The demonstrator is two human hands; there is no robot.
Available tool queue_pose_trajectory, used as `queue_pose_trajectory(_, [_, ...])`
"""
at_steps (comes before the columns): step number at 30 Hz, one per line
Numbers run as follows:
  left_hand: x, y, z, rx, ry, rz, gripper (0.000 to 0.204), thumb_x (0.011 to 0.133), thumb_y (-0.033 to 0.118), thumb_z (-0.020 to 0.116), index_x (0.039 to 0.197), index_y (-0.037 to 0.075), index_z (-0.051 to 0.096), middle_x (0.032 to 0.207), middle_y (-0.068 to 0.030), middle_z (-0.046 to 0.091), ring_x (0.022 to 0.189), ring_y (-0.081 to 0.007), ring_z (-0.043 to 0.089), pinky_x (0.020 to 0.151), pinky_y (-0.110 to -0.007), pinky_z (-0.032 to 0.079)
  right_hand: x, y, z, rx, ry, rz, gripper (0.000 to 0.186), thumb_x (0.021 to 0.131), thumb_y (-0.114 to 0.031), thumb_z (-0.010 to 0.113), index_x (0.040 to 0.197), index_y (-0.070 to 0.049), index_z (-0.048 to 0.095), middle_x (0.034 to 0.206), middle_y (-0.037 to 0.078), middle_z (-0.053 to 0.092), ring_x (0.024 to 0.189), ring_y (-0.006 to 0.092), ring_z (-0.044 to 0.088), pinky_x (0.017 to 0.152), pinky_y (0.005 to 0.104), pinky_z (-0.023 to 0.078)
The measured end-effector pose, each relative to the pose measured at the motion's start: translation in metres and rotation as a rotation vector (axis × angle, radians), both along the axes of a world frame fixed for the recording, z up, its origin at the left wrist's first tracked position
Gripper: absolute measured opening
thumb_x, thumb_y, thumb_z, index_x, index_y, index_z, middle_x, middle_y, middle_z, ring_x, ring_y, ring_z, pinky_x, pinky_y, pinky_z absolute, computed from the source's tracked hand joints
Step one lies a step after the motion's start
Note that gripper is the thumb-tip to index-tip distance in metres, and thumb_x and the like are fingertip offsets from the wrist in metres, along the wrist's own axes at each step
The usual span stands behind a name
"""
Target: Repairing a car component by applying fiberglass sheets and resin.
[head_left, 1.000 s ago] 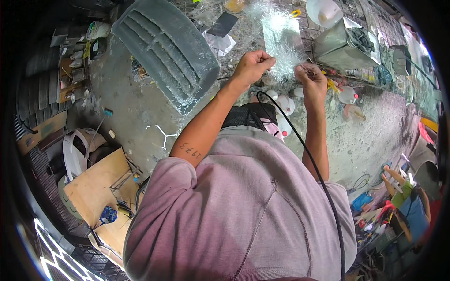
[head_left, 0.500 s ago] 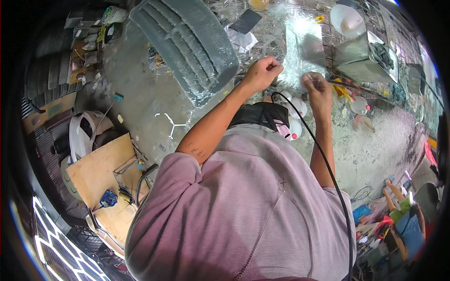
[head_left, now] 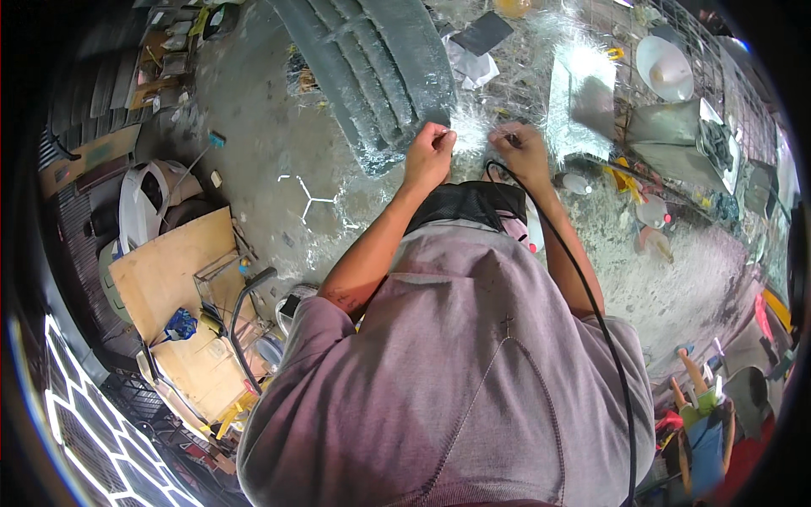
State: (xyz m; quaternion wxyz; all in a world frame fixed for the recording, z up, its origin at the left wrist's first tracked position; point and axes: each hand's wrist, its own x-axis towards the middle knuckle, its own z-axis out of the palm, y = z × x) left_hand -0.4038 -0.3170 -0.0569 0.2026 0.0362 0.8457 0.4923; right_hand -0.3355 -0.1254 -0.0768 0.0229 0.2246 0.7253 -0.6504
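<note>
Hands meet over a tuft of white glass-fibre strands (head_left: 470,135) at the near edge of a littered floor-level work area, seen from a head cam looking straight down. Left hand (head_left: 429,154) is curled shut, thumb & forefinger pinching one end of the tuft; right hand (head_left: 522,149) is also closed, fingers pressed together on the other end, tho exactly what it grips is hard to tell. The tuft lies between the two hands, touching both, just beside the lower corner of a big grey ribbed panel (head_left: 372,68) that slants up toward the top-left. A thin black cable (head_left: 583,287) loops from near the right hand & runs down over the person's mauve shirt (head_left: 456,380). A black mesh pouch (head_left: 469,207) sits at the chest, below the hands.

Right of the hands: a shiny sheet of fibre mat (head_left: 583,101), a white bowl (head_left: 666,69) further up, and a folded grey sheet (head_left: 667,135) beside it. Small bottles & scraps dot the concrete floor (head_left: 279,127). To the left, well apart from the hands, plywood boards (head_left: 173,275) rest near a white plastic container (head_left: 139,203). A white Y-shaped mark (head_left: 309,199) shows on the floor btw boards & panel.
</note>
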Motion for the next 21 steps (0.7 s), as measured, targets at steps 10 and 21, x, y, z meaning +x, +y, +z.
queue_pose_trajectory(10, [-0.039,-0.016,-0.011,-0.292,0.211,0.011,0.02,0.085,0.02,0.072,0.097,0.005,0.065,0.088,-0.0087,0.073,0.079,-0.025,0.07,0.073,-0.036,0.052,-0.057,-0.031,-0.036,0.457,0.192,0.043,0.027,0.079,-0.022,0.075,0.078,0.001,0.062,0.077,0.021,0.059,0.075,0.0406,0.059,0.068,0.0474,0.047])
queue_pose_trajectory(21, [-0.045,-0.024,-0.024,-0.513,0.367,-0.022,0.018,0.082,0.021,0.072,0.091,0.013,0.058,0.079,-0.0005,0.068,0.087,-0.0277,0.063,0.084,-0.045,0.04,-0.063,-0.042,-0.041,0.522,0.15,0.049,0.026,0.078,-0.024,0.079,0.086,-0.002,0.067,0.082,0.018,0.059,0.073,0.0357,0.06,0.067,0.0441,0.048])
